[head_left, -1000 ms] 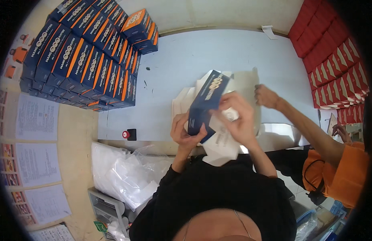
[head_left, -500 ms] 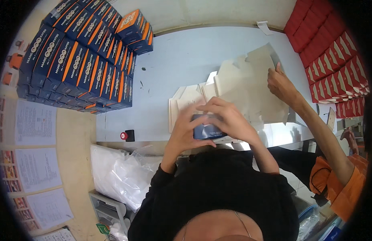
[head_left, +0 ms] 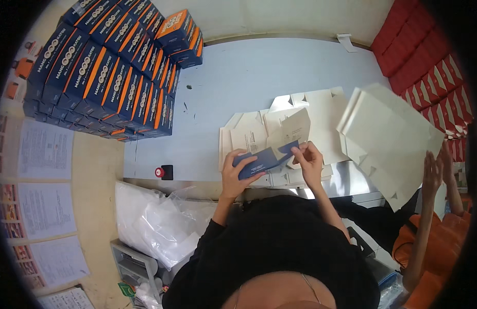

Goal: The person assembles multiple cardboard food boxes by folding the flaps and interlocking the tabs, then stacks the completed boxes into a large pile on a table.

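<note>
Clasps blue carton [head_left: 266, 160] by left end in left grip [head_left: 232, 174], pinches right flap [head_left: 287, 149] in right grip [head_left: 310, 160], with long axis running between both.

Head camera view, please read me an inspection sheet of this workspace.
Surface: pale table, small dark marks.
Job's things: partly folded blue carton; flat cream cartons beyond it.
Clutter: round red item beside black pad; white scrap at the far edge.
Hands: left hand grips the blue carton's left part; right hand pinches its right flap.
Cables: nothing seen.
Surroundings: blue-and-orange boxes stacked left, red boxes right; clear plastic bags below the near edge; co-worker's hand at cream sheets.
</note>
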The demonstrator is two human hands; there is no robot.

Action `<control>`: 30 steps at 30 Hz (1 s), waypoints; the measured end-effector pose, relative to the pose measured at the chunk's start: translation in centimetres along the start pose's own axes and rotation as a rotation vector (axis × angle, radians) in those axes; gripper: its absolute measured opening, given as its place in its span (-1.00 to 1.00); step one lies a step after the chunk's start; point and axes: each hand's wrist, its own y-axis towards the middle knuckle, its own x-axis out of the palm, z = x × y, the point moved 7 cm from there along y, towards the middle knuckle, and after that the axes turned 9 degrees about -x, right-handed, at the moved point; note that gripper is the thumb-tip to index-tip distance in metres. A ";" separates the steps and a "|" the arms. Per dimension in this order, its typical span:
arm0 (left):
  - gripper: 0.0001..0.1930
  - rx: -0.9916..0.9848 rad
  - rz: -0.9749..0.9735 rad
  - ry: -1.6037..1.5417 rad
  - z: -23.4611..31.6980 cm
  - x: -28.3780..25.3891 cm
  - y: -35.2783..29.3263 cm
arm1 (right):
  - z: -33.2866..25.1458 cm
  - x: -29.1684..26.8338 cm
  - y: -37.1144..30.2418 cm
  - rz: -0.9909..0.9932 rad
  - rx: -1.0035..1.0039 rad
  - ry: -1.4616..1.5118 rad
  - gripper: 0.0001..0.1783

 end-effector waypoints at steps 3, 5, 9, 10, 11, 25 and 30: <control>-0.54 0.009 -0.120 -0.126 1.4 0.8 0.4 | 0.5 0.6 0.0 0.103 -0.036 -0.030 -0.78; -0.54 0.094 -0.168 -0.099 3.0 1.2 0.5 | -1.8 1.9 0.7 -0.025 -0.113 -0.157 -0.79; -0.51 0.157 -0.330 -0.111 3.9 1.3 1.1 | -4.6 3.6 1.2 -0.334 -0.193 -0.191 -0.88; -0.51 0.182 -0.337 -0.135 4.7 1.0 1.1 | -5.0 3.4 1.4 -0.374 -0.147 -0.164 -0.89; -0.50 0.153 -0.282 -0.114 5.1 0.4 1.4 | -3.8 2.6 1.6 -0.332 -0.026 -0.065 -0.87; -0.39 -0.776 -0.081 -0.945 -9.4 0.4 2.0 | -2.9 -1.7 1.1 -0.031 0.264 0.505 -0.73; -0.39 -0.706 -0.158 -1.171 -5.6 2.6 1.9 | -2.7 0.2 1.9 -0.198 -0.171 -0.406 -0.85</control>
